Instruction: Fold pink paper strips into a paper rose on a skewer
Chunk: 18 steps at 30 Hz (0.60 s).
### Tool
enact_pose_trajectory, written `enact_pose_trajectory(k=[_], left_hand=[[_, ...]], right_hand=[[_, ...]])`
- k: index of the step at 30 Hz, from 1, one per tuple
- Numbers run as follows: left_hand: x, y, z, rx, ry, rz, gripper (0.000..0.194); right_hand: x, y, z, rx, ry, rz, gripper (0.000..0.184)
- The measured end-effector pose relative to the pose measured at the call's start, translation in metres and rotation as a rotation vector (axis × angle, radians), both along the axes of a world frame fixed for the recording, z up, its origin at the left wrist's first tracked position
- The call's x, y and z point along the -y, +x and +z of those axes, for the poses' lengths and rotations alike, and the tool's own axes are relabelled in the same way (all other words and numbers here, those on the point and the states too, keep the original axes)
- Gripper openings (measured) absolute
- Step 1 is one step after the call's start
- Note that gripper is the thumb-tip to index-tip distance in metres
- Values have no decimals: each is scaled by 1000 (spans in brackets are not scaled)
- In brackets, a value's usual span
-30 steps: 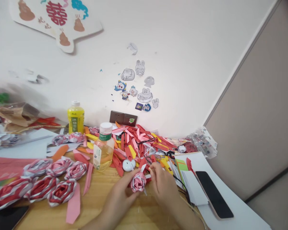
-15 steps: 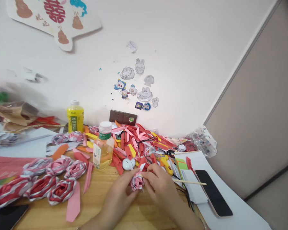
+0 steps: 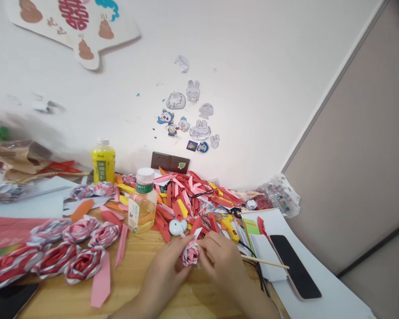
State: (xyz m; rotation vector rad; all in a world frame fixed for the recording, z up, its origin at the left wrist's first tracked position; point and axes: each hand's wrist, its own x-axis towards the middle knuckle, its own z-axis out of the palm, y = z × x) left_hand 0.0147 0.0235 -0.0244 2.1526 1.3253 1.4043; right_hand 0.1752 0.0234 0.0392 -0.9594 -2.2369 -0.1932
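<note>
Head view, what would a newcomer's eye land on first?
Most likely the bright heap of paper strips by the wall. Next come the striped roses in rows at the left, then the pink rose between the left hand and right hand.

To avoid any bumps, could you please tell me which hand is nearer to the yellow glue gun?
Right. The right hand is just on the near side of the glue gun; the left hand is farther away, to its left.

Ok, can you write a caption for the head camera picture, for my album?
Two hands hold a folded pink-and-white paper flower beside a heap of colourful paper strips.
</note>
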Motion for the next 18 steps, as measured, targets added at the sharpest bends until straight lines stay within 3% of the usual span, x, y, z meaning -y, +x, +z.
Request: enact_pose_trajectory(k=[7, 16, 18], left_hand=[[1, 0, 0, -25, 6, 0, 49], [3, 0, 3, -37, 43, 27, 49], [2, 1, 3, -41, 37, 35, 48]], right_hand=[[0, 1, 3, -17, -69, -17, 19], [-2, -1, -4, 251, 309, -58, 28], [-3, -1, -6, 283, 336, -59, 27]])
